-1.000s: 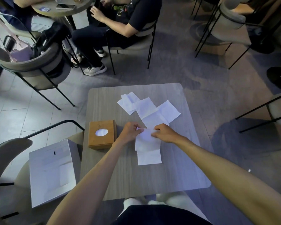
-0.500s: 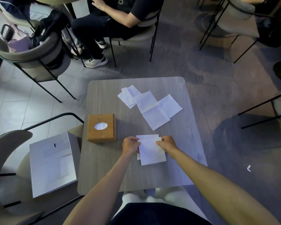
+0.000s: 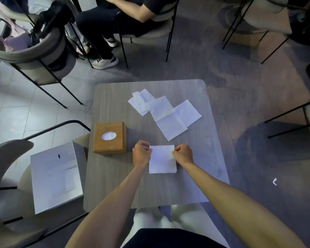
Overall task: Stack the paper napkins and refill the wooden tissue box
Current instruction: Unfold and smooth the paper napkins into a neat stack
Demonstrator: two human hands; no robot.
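Both hands are pinching the napkin stack (image 3: 162,161) at frame centre: left hand (image 3: 141,154) is gripping its upper left edge and right hand (image 3: 183,154) its upper right edge, with the stack lying flat on the table (image 3: 115,185). Wooden tissue box (image 3: 109,137) is sitting just left of the left hand, closed, oval hole facing up. Loose napkins (image 3: 166,113) are lying overlapped above the stack, well apart from it.

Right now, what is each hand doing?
Left hand: pinches the left edge of the square white paper napkins.
Right hand: pinches their right edge.
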